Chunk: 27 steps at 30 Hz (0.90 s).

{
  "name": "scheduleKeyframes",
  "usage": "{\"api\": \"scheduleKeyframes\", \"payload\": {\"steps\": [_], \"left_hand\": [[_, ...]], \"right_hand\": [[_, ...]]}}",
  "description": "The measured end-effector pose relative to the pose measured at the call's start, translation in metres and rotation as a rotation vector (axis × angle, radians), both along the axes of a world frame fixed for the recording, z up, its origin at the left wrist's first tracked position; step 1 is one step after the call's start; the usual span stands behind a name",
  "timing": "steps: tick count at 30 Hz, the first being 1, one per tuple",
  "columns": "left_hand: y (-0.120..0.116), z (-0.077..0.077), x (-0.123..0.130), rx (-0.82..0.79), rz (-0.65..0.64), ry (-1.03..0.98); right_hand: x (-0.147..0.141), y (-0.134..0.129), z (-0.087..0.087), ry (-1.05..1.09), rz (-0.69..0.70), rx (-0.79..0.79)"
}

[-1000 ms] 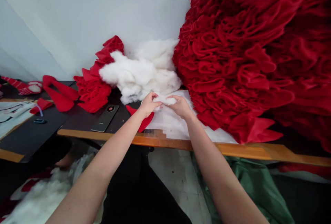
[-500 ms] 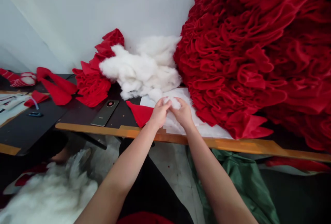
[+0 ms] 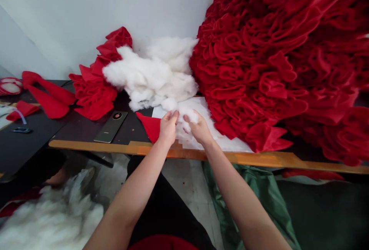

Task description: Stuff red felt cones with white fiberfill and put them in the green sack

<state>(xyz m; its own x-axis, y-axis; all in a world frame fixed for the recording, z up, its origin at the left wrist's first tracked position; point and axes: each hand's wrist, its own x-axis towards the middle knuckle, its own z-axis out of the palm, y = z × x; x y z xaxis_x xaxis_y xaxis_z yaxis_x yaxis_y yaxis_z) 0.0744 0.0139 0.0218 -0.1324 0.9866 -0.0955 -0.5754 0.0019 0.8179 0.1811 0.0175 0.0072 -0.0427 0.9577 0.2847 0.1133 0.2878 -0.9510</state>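
A small tuft of white stuffing is held over white paper at the table's front edge. My right hand is closed on this tuft, thumb on top. My left hand touches its left side with fingers pressed together; a wisp seems to run between the two hands. Just behind them lies a large heap of white stuffing. To the left of my left hand a flat red felt piece rests on the dark table.
A tall pile of red felt pieces fills the right side. On the left are a phone, a red felt stack and red shapes. More stuffing lies low at left; green cloth hangs below the table.
My hands have moved apart, drawing the white tuft wider between them. The camera view has shifted slightly to the right.
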Motion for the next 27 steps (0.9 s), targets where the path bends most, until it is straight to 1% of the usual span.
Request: {"api": "scheduleKeyframes", "payload": {"steps": [2, 3, 6, 8, 10, 12, 13, 14, 15, 17, 19, 21, 24, 27], "left_hand": [[-0.011, -0.002, 0.009, 0.049, -0.068, -0.102], [-0.015, -0.003, 0.011, 0.07, -0.08, -0.133], [-0.019, -0.004, 0.012, 0.096, -0.023, -0.127], [-0.016, -0.003, 0.008, 0.048, 0.04, -0.115], [-0.014, -0.001, 0.003, -0.026, 0.107, -0.119], [-0.013, 0.001, 0.0, -0.056, 0.168, -0.118], [-0.013, 0.002, -0.001, -0.045, 0.183, -0.106], [-0.014, 0.002, -0.001, -0.029, 0.184, -0.089], [-0.016, 0.001, -0.001, -0.02, 0.168, -0.073], [-0.018, 0.0, -0.001, -0.027, 0.095, -0.05], [-0.021, -0.003, -0.001, -0.057, 0.017, -0.043], [-0.022, -0.004, -0.002, -0.078, -0.034, -0.022], [-0.023, -0.002, -0.003, -0.111, -0.045, 0.007], [-0.024, 0.004, -0.003, -0.124, -0.047, 0.004]], "right_hand": [[-0.008, -0.003, -0.004, 0.014, -0.013, -0.045], [-0.01, -0.005, -0.006, 0.012, -0.007, -0.057], [-0.01, -0.008, -0.009, -0.049, 0.03, -0.052], [-0.006, -0.011, -0.007, -0.114, 0.018, -0.028], [-0.004, -0.017, -0.004, -0.22, -0.097, 0.059], [-0.005, -0.027, -0.002, -0.353, -0.25, 0.204], [-0.007, -0.032, -0.002, -0.424, -0.295, 0.285], [-0.01, -0.037, -0.003, -0.484, -0.302, 0.352], [-0.014, -0.04, -0.005, -0.536, -0.278, 0.407], [-0.018, -0.043, -0.011, -0.606, -0.181, 0.472], [-0.017, -0.04, -0.018, -0.63, -0.063, 0.481], [-0.01, -0.035, -0.022, -0.641, 0.053, 0.452], [0.002, -0.031, -0.02, -0.637, 0.168, 0.408], [0.008, -0.033, -0.014, -0.615, 0.185, 0.398]]}}
